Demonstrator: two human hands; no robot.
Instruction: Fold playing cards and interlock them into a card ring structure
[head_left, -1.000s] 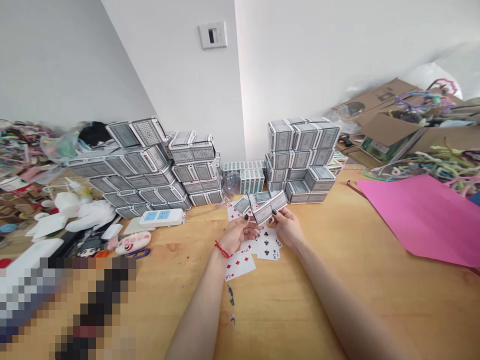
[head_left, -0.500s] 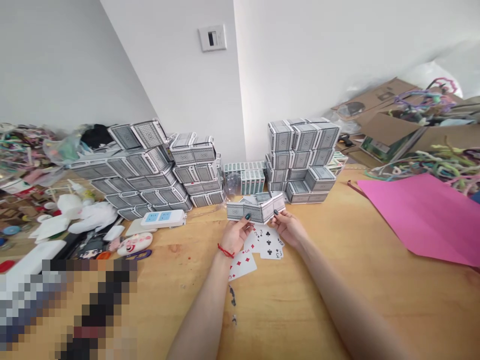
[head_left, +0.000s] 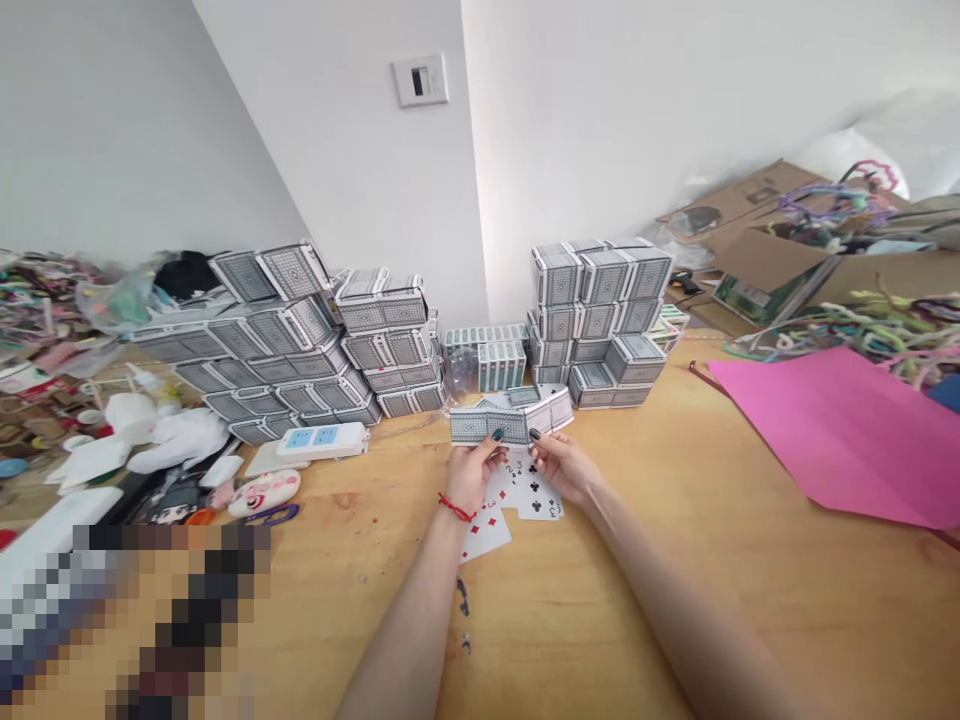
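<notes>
Both my hands are raised over the wooden table (head_left: 675,560) and pinch a folded structure of grey-backed playing cards (head_left: 510,420). My left hand (head_left: 472,475), with a red string at the wrist, grips its left part, fingers closed. My right hand (head_left: 559,465) grips its middle from below, fingers closed too. Under my hands, face-up cards (head_left: 536,490) lie flat, among them clubs and a red diamond card (head_left: 484,530).
Stacks of card-built boxes stand at the left (head_left: 292,340) and at the right (head_left: 600,310) against the wall, with sealed decks (head_left: 499,355) between them. A pink sheet (head_left: 832,430) lies right; cardboard boxes and pipe cleaners (head_left: 870,320) behind it. Toys and a power strip (head_left: 319,440) clutter the left.
The card piece was tilted in my right hand; my left hand has taken hold of it too, and it now sits level between both hands. The view shifted slightly.
</notes>
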